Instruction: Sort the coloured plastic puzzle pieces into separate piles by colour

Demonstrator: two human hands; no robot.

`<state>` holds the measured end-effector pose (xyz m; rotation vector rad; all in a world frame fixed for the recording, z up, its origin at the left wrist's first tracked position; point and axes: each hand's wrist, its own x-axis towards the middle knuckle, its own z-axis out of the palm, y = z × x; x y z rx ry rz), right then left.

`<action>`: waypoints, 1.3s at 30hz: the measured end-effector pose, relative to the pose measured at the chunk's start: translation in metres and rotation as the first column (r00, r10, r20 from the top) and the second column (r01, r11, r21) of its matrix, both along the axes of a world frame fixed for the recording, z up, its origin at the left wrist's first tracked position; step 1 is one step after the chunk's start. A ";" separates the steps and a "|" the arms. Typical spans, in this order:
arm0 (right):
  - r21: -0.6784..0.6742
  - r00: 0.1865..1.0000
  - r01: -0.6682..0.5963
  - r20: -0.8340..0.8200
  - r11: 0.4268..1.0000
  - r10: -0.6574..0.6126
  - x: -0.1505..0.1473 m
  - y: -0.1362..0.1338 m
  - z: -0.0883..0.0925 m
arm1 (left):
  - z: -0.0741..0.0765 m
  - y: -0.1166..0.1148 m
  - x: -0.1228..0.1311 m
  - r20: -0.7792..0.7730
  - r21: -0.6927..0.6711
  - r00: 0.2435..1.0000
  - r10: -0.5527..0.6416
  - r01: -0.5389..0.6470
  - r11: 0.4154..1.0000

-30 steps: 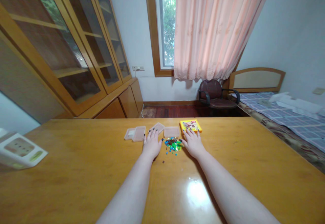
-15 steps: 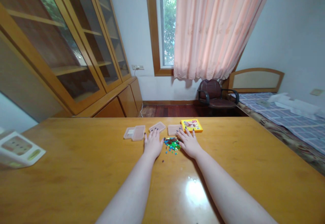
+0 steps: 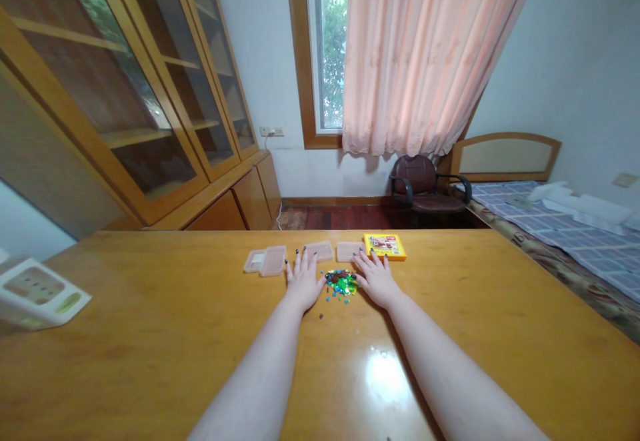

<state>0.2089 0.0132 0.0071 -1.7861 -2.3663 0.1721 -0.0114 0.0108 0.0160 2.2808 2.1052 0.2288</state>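
Observation:
A small heap of tiny coloured pieces (image 3: 344, 284), green, blue, brown and yellow, lies on the table between my hands. My left hand (image 3: 303, 284) rests open at the heap's left side, its thumb pointing at the pieces. My right hand (image 3: 376, 280) is spread at the right side, thumb touching or close to the heap's edge. Beyond the left fingers lies a shallow clear plastic tray (image 3: 321, 250). A second clear tray (image 3: 346, 251) lies at the right fingertips, beside a flat yellow box (image 3: 390, 246) with a printed lid. Neither hand holds anything.
Two more clear plastic containers, one (image 3: 273, 261) overlapping another (image 3: 254, 260), lie left of my left hand. A lone dark piece (image 3: 321, 316) sits nearer me. A white plastic holder (image 3: 43, 294) stands at the table's left edge. Past the table (image 3: 150, 334) is a chair (image 3: 423, 184).
The tray beyond my left hand has shifted right and turned straighter. The right tray and yellow box have slid slightly right along with my right hand. My left fingers are spread wider.

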 end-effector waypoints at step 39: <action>0.047 0.994 0.109 -0.033 0.993 -0.107 0.003 0.001 -0.004 | 0.010 0.002 -0.017 -0.058 0.101 0.947 0.317 -0.310 0.945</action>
